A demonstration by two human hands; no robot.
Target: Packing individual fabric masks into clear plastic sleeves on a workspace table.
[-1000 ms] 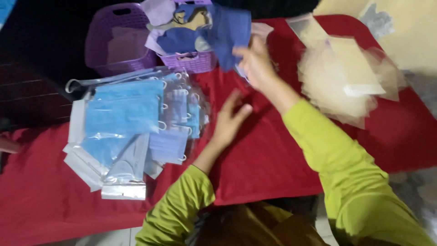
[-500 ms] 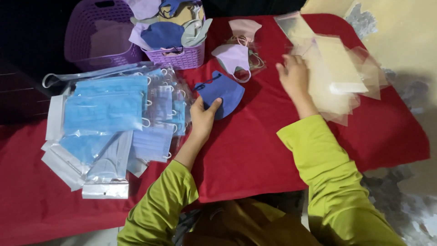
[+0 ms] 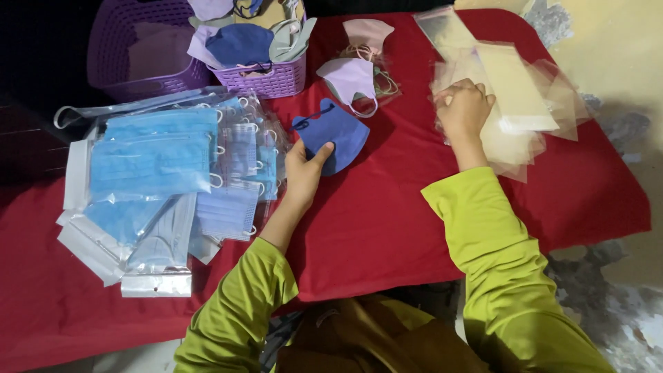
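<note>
A dark blue mask (image 3: 335,135) is laid flat on the red cloth (image 3: 387,214), near the middle of the table. Its lower left edge is pinched by the left hand (image 3: 302,169), thumb on top, fingers under or beside it; the rest of the mask is spread up and to the right of the hand. The right hand (image 3: 464,109) is curled loosely on a pile of clear plastic bags (image 3: 514,103) at the far right, fingertips pressed into the top bag; whether a bag is actually gripped cannot be told. Behind the blue mask, a small purple basket (image 3: 273,77) is filled with assorted cloth masks. A larger purple basket (image 3: 131,48) is seen left of it. Packed light blue masks (image 3: 155,159) are heaped at the left.
</note>
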